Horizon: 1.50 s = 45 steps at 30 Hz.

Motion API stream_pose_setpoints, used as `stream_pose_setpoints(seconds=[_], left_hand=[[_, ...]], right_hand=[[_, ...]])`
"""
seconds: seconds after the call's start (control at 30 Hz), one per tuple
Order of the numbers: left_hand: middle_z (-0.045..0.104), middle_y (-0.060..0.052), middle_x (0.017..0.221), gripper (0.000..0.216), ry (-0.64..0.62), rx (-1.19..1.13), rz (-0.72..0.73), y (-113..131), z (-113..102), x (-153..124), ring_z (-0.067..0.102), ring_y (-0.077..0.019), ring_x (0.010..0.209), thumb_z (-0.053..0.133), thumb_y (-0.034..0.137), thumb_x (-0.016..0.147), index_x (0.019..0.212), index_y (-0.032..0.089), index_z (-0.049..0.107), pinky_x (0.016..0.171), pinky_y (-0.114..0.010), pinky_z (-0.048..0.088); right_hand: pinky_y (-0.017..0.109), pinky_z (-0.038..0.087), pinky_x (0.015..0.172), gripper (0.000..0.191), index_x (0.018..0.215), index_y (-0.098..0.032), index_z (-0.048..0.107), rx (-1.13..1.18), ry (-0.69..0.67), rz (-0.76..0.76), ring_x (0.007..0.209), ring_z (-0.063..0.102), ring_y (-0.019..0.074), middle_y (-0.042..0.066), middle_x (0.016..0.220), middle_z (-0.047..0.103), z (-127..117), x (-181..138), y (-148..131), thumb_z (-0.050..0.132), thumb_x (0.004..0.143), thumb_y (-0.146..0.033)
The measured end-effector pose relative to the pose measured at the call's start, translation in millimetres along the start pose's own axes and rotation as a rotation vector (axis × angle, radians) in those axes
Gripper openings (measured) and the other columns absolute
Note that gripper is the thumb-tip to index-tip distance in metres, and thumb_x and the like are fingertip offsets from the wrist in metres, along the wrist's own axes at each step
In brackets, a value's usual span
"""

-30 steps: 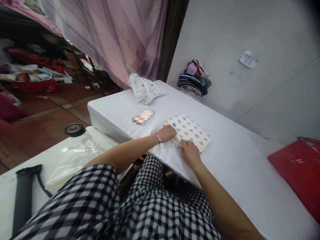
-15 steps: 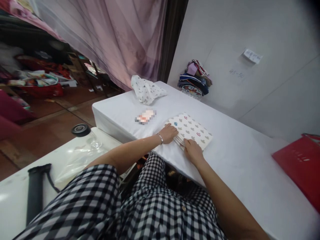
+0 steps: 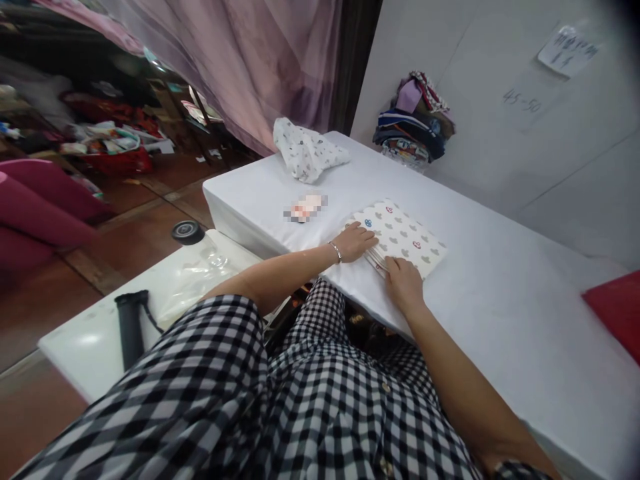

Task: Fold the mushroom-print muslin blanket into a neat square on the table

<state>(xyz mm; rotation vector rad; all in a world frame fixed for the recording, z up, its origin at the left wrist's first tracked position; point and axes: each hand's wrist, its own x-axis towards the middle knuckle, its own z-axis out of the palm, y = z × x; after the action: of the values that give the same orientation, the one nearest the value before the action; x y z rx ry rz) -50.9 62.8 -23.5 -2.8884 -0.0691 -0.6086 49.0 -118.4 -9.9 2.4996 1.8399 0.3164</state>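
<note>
A folded white cloth (image 3: 407, 233) with grey, red and blue motifs lies flat on the white-covered table (image 3: 480, 267). My left hand (image 3: 356, 241), with a bracelet at the wrist, lies palm down on its near left corner, fingers stretched along the layered edge. My right hand (image 3: 404, 283) is closed at the near edge of the cloth, its fingertips on the stacked layers; the thumb is partly hidden. Left of the cloth is a small pixelated item (image 3: 306, 208), too blurred to name. Beyond that, a crumpled white patterned cloth (image 3: 310, 152) is heaped on the table.
At my left, a low white surface (image 3: 75, 340) holds a black tube-like thing (image 3: 131, 327), clear plastic (image 3: 200, 277) and a round black object (image 3: 187, 231). Folded fabrics (image 3: 413, 130) are piled by the wall. A red bag-like object (image 3: 617, 310) stands at the right. A pink curtain (image 3: 280, 60) hangs behind.
The camera view has shifted, so the table appears higher and further right. My left hand has slid along the cloth's edge towards my right hand, its fingers straighter. The cloth stays folded.
</note>
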Motion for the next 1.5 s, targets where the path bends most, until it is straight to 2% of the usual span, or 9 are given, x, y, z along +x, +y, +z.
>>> stream_pose_setpoints(seconds=[0.23,0.37,0.57,0.77,1.03,1.2,1.3,1.43,1.5], left_hand=[[0.058,-0.007,0.085,0.022,-0.001,-0.01,-0.021,2.1,10.8,2.7,0.048,-0.0185,0.08,0.038,0.013,0.084,0.09,0.017,0.059,0.083,-0.036,0.029],[0.059,-0.007,0.091,0.025,-0.011,-0.035,-0.021,1.3,8.4,0.9,0.048,-0.0194,0.086,0.037,0.013,0.084,0.097,0.017,0.058,0.084,-0.036,0.029],[0.054,-0.01,0.115,0.04,-0.013,-0.08,0.018,-1.3,-0.3,-4.7,0.046,-0.0216,0.102,0.044,0.012,0.078,0.118,0.016,0.048,0.091,-0.039,0.026],[0.059,-0.008,0.108,0.03,-0.047,-0.11,-0.008,-4.4,7.9,2.4,0.05,-0.02,0.097,0.04,0.013,0.082,0.109,0.017,0.054,0.088,-0.037,0.03],[0.055,-0.009,0.117,0.04,-0.054,-0.123,-0.026,-1.1,4.6,0.3,0.046,-0.022,0.108,0.042,0.011,0.078,0.116,0.015,0.05,0.096,-0.042,0.027],[0.056,-0.01,0.112,0.039,-0.029,-0.099,-0.069,-9.0,5.1,0.4,0.046,-0.0226,0.109,0.042,0.01,0.075,0.112,0.014,0.054,0.099,-0.045,0.027],[0.06,-0.01,0.106,0.037,-0.047,-0.13,-0.095,-11.4,6.7,0.8,0.05,-0.0215,0.104,0.042,0.009,0.074,0.107,0.016,0.057,0.1,-0.045,0.025],[0.055,-0.009,0.118,0.044,-0.022,-0.163,-0.071,-9.9,5.2,-3.4,0.044,-0.0215,0.113,0.042,0.008,0.075,0.117,0.018,0.051,0.102,-0.047,0.022],[0.05,-0.01,0.125,0.047,-0.012,-0.165,-0.038,-8.6,5.5,-5.4,0.04,-0.0219,0.118,0.041,0.008,0.076,0.122,0.018,0.047,0.102,-0.047,0.022]], right_hand=[[0.032,0.034,0.078,0.039,0.123,-0.017,0.045,0.042,-0.002,-0.03,0.093,0.044,0.0229,0.011,0.108,0.052,0.1,2.6,6.1,0.038,0.084,-0.018],[0.034,0.032,0.081,0.039,0.124,-0.017,0.045,0.033,0.0,-0.014,0.093,0.044,0.0234,0.011,0.109,0.052,1.3,-0.9,4.9,0.036,0.086,-0.02],[0.035,0.031,0.087,0.041,0.126,-0.014,0.043,0.075,0.025,-0.055,0.099,0.042,0.0243,0.012,0.114,0.05,3.5,-4.9,4.5,0.039,0.086,-0.024],[0.033,0.031,0.088,0.039,0.123,-0.016,0.046,0.206,0.034,-0.034,0.102,0.042,0.0227,0.011,0.116,0.051,-1.3,-2.3,12.1,0.039,0.085,-0.022],[0.034,0.028,0.087,0.036,0.12,-0.014,0.049,0.221,0.06,-0.035,0.103,0.04,0.023,0.01,0.115,0.052,10.7,-9.0,21.0,0.038,0.085,-0.018],[0.038,0.032,0.086,0.035,0.117,-0.014,0.051,0.263,0.12,-0.024,0.102,0.043,0.0245,0.011,0.111,0.055,14.6,-9.7,17.8,0.038,0.085,-0.017],[0.039,0.036,0.086,0.034,0.115,-0.016,0.053,0.375,0.156,-0.068,0.1,0.046,0.0243,0.011,0.109,0.056,11.0,-12.2,25.6,0.041,0.083,-0.019],[0.039,0.036,0.095,0.035,0.117,-0.017,0.051,0.513,0.346,-0.009,0.111,0.044,0.0227,0.011,0.119,0.052,5.8,-16.1,51.4,0.041,0.085,-0.028],[0.042,0.034,0.097,0.037,0.117,-0.016,0.051,0.504,0.386,0.042,0.116,0.041,0.0239,0.011,0.122,0.05,6.8,-15.9,62.1,0.041,0.086,-0.032]])
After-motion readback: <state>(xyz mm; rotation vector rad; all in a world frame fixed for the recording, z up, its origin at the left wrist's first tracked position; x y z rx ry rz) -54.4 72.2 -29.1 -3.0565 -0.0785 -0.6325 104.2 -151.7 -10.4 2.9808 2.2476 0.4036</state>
